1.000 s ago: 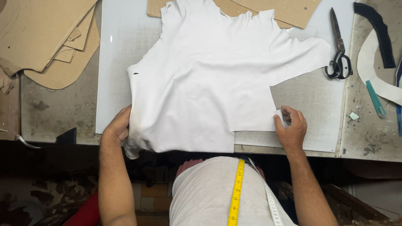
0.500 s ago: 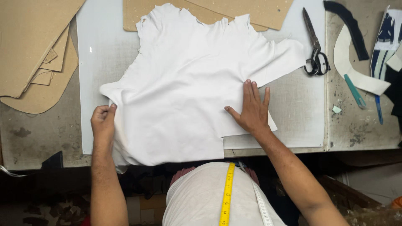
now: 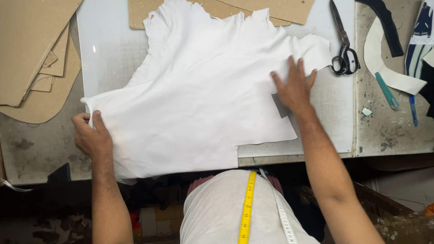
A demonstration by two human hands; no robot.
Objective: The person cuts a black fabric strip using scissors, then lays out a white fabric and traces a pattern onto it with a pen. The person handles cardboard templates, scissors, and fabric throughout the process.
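L hand (image 3: 91, 138) pinches the left edge of the big soft white sheet (image 3: 203, 90) w/ fingers curled shut, R hand (image 3: 294, 86) lies flat & wide open on its right side, sheet spread w/ wavy edges on a smooth white board (image 3: 334, 113), near black scissors (image 3: 344, 53) & tan card shapes (image 3: 31, 54).

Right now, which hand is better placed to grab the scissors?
Right. The right hand lies flat on the white sheet's right edge, close beside the scissors. The left hand pinches the sheet's far left edge.
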